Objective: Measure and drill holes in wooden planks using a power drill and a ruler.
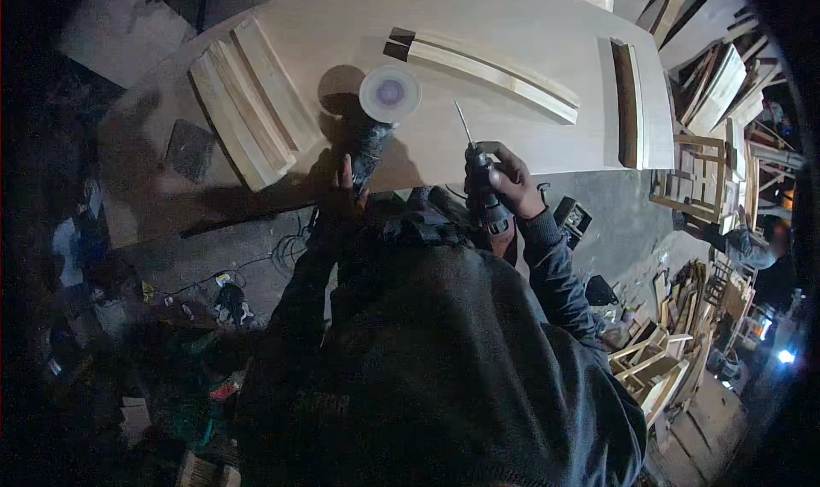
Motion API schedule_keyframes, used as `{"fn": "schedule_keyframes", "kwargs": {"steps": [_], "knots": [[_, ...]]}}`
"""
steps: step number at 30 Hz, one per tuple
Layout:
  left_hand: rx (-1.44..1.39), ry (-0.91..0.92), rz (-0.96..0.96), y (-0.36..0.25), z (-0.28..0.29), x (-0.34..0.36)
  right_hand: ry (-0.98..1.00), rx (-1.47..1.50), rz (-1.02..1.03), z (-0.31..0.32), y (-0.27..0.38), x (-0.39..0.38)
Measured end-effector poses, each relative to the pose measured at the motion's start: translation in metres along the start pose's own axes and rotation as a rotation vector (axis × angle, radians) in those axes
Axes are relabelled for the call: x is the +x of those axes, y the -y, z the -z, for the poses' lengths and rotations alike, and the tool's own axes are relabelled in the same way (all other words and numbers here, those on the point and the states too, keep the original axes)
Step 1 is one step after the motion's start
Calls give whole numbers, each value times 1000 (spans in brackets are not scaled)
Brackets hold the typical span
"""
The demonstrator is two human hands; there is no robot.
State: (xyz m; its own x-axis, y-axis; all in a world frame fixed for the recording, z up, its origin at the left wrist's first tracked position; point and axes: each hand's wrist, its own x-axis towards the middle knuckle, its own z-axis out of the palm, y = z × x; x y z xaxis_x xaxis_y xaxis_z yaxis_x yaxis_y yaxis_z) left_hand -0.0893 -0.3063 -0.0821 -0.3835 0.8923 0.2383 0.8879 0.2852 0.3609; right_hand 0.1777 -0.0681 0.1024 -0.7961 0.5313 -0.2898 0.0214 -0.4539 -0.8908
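My right hand (515, 184) is closed around a dark power drill (481, 188). Its long thin bit points away from me over the table edge. My left hand (348, 188) is wrapped around the lower end of a dark, roughly cylindrical thing (371, 148), with one finger stretched along its side. At its far end is a pale round disc (408, 102) with a purplish middle. Whether the disc is part of it I cannot tell. Both hands are at the near edge of a wide pale tabletop (478, 149), and the left palm is hidden.
Wooden strips (248, 94) lie at the table's left, beside a dark flat square (189, 151). Joined strips (495, 77) lie at the far middle, others (630, 102) at the right. Wooden frames (700, 175) and scrap wood stand right; cables (290, 252) trail on the floor. A person (752, 246) is far right.
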Motion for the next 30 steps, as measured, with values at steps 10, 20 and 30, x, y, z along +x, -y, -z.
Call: {"fn": "schedule_keyframes", "kwargs": {"steps": [10,20,30], "knots": [[-263,145,138,11,-12,0,25,-97,-28,3,-6,6],[53,-63,-77,38,-47,-21,-64,-98,-92,20,-33,8],[-202,44,120,0,-8,-1,-213,-433,-34,-20,-15,15]]}}
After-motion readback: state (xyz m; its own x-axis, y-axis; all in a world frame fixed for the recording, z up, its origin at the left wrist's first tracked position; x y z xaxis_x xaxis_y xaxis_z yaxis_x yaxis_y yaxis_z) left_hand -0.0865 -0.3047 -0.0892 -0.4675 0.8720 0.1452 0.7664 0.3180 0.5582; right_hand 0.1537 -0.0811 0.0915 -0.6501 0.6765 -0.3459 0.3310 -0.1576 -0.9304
